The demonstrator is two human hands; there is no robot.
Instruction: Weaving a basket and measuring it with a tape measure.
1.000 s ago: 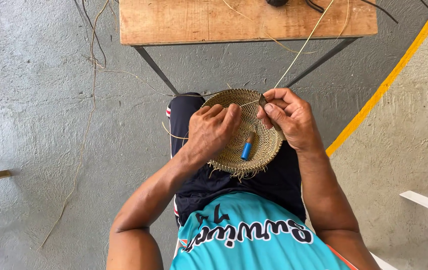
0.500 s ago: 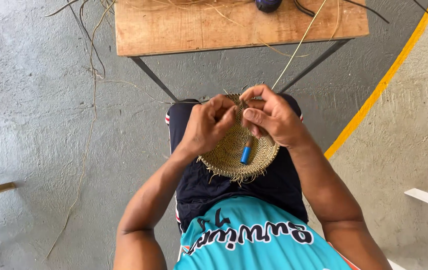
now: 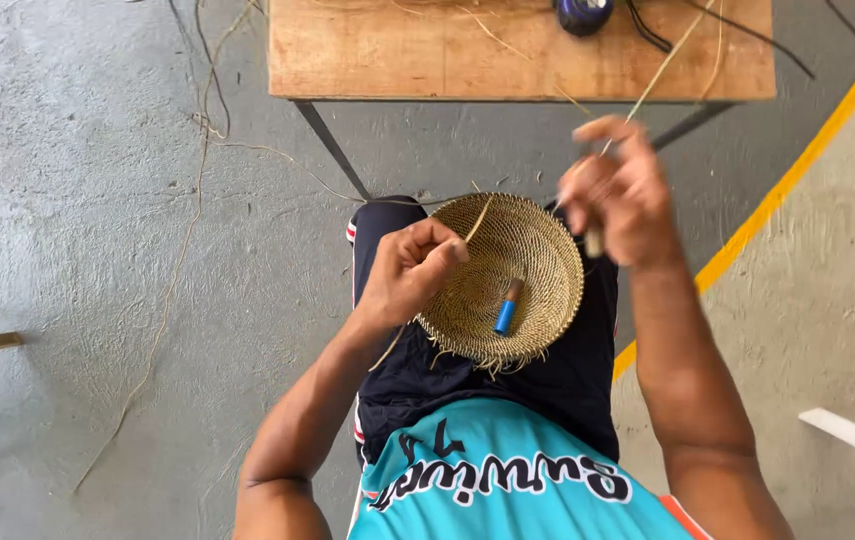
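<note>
- left hand [image 3: 409, 272] closed in a grip on the near-left rim of the woven basket [image 3: 517, 270], fingers curled over the edge.
- woven basket rested on the lap, round and shallow, open side up, loose fibre ends hanging off its near edge.
- right hand [image 3: 619, 190] raised above and to the right of the basket, blurred, fingers pinched shut on a thin straw strand [image 3: 652, 80].
- strand ran taut from that pinch up and away across the wooden table [image 3: 427, 50]; lower end could not be traced.
- small blue-handled tool [image 3: 507, 308] lay loose inside the basket, near its middle, touched by neither hand.
- dark round object [image 3: 584, 12] sat at the far edge of the table, cables beside it.
- loose straw lay scattered over the grey floor [image 3: 97, 250] to the left; yellow painted line [image 3: 797, 170] crossed the floor on the right.
</note>
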